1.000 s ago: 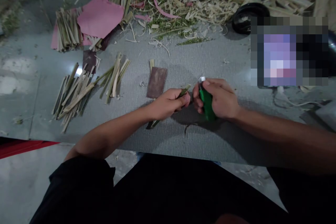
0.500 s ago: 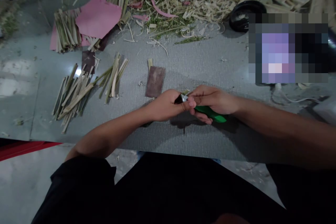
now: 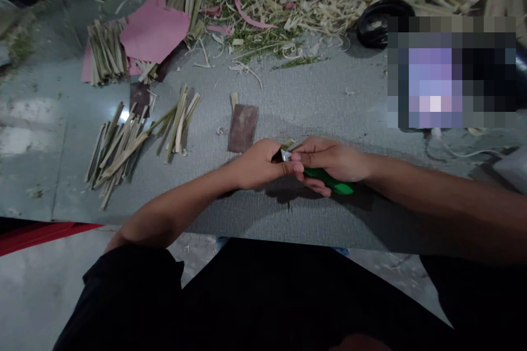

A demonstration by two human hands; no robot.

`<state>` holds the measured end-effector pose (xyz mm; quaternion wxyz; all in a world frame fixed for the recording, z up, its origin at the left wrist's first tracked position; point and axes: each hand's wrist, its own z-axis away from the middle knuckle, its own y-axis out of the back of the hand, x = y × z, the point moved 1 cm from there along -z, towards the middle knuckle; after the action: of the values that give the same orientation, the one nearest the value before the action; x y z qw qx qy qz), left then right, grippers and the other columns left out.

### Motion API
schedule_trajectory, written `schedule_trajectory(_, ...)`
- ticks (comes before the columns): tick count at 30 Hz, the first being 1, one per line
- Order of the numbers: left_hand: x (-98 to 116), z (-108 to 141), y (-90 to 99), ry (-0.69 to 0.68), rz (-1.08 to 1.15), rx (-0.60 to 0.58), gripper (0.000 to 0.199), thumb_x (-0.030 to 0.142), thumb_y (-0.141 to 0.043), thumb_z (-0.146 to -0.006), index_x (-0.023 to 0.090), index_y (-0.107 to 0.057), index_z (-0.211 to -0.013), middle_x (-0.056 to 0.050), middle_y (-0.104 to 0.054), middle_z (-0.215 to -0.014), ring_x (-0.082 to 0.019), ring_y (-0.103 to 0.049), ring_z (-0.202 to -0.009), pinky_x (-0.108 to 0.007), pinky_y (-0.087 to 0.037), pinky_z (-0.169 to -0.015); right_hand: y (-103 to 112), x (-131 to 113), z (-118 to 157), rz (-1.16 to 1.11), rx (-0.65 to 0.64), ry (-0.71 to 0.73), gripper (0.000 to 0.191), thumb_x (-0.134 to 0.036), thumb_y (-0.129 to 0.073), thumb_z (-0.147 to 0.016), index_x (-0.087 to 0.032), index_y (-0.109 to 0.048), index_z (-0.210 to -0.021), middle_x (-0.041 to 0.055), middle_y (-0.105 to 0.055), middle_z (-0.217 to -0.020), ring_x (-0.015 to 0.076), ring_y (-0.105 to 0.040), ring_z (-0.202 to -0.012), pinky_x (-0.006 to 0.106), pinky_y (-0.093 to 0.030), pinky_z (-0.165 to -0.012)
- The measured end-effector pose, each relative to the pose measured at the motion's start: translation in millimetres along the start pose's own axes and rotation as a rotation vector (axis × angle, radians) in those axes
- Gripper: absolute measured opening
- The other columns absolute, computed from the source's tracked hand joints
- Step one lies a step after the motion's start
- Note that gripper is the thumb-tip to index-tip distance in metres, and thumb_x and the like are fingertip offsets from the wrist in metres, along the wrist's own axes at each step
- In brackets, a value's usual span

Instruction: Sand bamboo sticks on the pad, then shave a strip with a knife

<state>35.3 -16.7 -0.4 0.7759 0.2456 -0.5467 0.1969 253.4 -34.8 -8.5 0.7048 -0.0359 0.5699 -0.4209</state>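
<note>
While the green-handled tool (image 3: 341, 187) sits in the right hand (image 3: 340, 159), fingers curled around it, its metal tip (image 3: 286, 157) meets the left hand (image 3: 261, 167), whose fingers close on a mostly hidden strip (image 3: 287, 143). Just beyond lies a brown rectangle (image 3: 242, 128); farther left, loose strips (image 3: 123, 157) lie on the grey table (image 3: 247, 219).

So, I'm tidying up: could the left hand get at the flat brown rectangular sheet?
Probably yes: the sheet lies near the left hand, nothing visible between them, though that hand looks occupied.

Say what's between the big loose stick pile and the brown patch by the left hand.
Head view: a smaller stick bunch, then a pale curled shaving.
</note>
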Motion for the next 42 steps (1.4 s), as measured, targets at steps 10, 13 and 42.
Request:
schedule_trajectory(10,-0.7,-2.9,1.9,-0.032,-0.042,0.019,0.089,0.106,-0.066,-0.093,0.019,-0.077,-0.078,0.003,-0.049,-0.065,-0.014,-0.043,-0.066,-0.031,-0.029,-0.062,-4.7,2.2,-2.0,-0.017,0.069,0.065,0.059,-0.072,-0.094,-0.097,-0.022,-0.068,-0.08,-0.0049,-0.06,-0.052,0.0143,-0.058,-0.039,0.023,-0.045,-0.039)
schedule_trajectory(13,-0.5,-1.8,1.4,-0.025,-0.039,0.007,0.088,0.105,-0.067,-0.094,0.018,-0.08,-0.082,0.002,-0.054,-0.067,-0.015,-0.045,-0.066,-0.031,-0.03,-0.063,-2.9,2.4,-2.0,-0.022,0.037,0.03,0.059,-0.072,-0.093,-0.098,-0.021,-0.067,-0.08,-0.0044,-0.06,-0.052,0.0142,-0.059,-0.038,0.022,-0.043,-0.038)
schedule_trajectory(42,-3.4,-1.1,-9.9,-0.01,-0.003,0.159,0.088,0.104,-0.055,-0.101,0.02,-0.069,-0.081,-0.003,-0.069,-0.077,-0.018,-0.06,-0.076,-0.032,-0.047,-0.075,-6.3,4.0,-2.0,-0.064,0.204,0.113,0.058,-0.07,-0.095,-0.097,-0.022,-0.068,-0.079,-0.0038,-0.059,-0.053,0.0127,-0.057,-0.04,0.022,-0.047,-0.041)
